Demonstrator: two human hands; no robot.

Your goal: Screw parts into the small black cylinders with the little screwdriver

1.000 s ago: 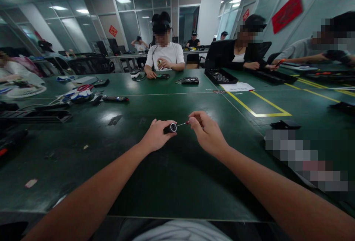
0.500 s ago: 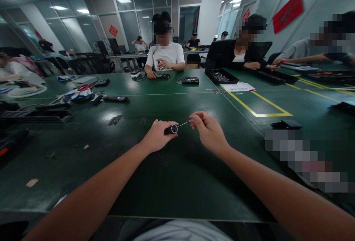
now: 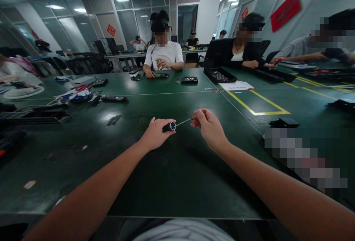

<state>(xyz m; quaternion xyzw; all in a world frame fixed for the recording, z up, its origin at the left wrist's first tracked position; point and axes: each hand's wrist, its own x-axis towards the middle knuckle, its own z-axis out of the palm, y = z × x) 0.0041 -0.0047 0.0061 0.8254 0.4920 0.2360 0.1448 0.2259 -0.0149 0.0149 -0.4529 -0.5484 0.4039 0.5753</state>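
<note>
Over the green table [image 3: 166, 181], near the frame's centre, a dark cylinder [image 3: 171, 126] is held between the fingers of the left hand [image 3: 154, 134]; to its right, a thin rod [image 3: 183, 122] is pinched in the fingers of the right hand [image 3: 210, 128].

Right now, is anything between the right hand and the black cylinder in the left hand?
Only the thin rod that the right hand holds, slanting toward the black cylinder in the left hand; nothing else visible blocks the gap.
</note>
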